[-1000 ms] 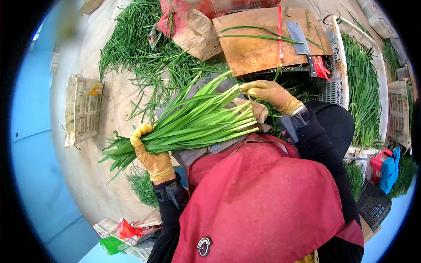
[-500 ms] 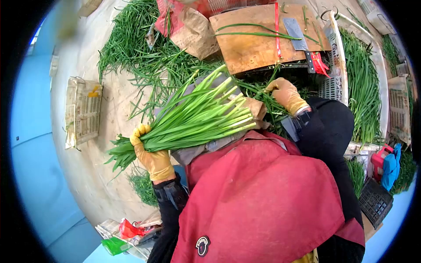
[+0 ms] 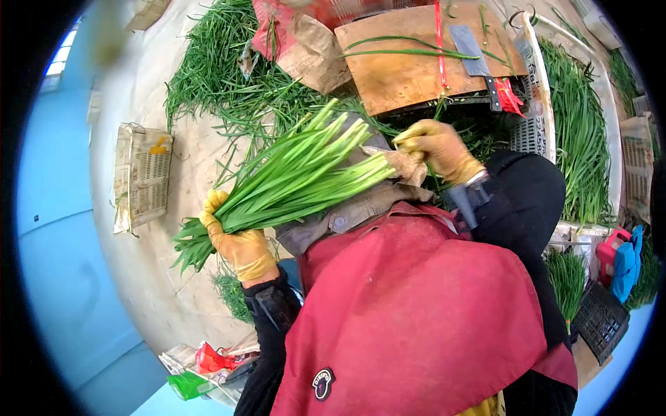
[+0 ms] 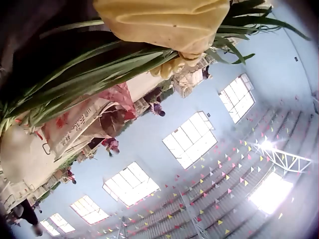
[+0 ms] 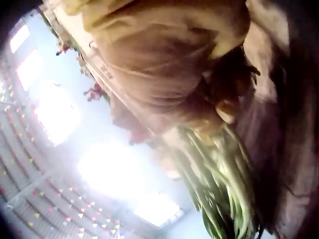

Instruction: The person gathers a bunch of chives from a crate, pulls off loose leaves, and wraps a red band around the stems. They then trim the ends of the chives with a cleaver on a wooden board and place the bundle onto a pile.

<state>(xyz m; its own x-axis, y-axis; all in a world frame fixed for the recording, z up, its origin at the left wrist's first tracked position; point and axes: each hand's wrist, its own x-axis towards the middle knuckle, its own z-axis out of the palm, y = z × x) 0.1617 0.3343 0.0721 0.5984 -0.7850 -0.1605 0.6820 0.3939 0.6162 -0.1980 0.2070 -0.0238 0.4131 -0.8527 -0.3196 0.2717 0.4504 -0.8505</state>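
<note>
A bunch of garlic chives (image 3: 298,180) lies across the lap, pale stem ends toward the right, leaf tips toward the left. My gloved left hand (image 3: 239,243) grips it near the leaf tips, thumb over the top. In the left wrist view the yellow glove (image 4: 164,22) wraps the long leaves (image 4: 94,74). My gloved right hand (image 3: 440,152) is just beyond the cut stem ends with its fingers curled in. In the right wrist view, pale stems (image 5: 224,169) show right below that hand's fingers; I cannot tell whether they pinch anything.
Ahead is a board (image 3: 402,69) with a cleaver (image 3: 468,52), loose leaves and red ties (image 3: 508,97). A white crate (image 3: 544,104) of chives (image 3: 583,139) stands at the right. Loose chives (image 3: 215,69) heap on the floor beyond a paper sack (image 3: 312,55). Another crate (image 3: 142,177) stands left.
My right hand moved from the stem ends out to the right, then came back toward them. The left hand keeps its grip on the chives, whose stem ends have shifted slightly left.
</note>
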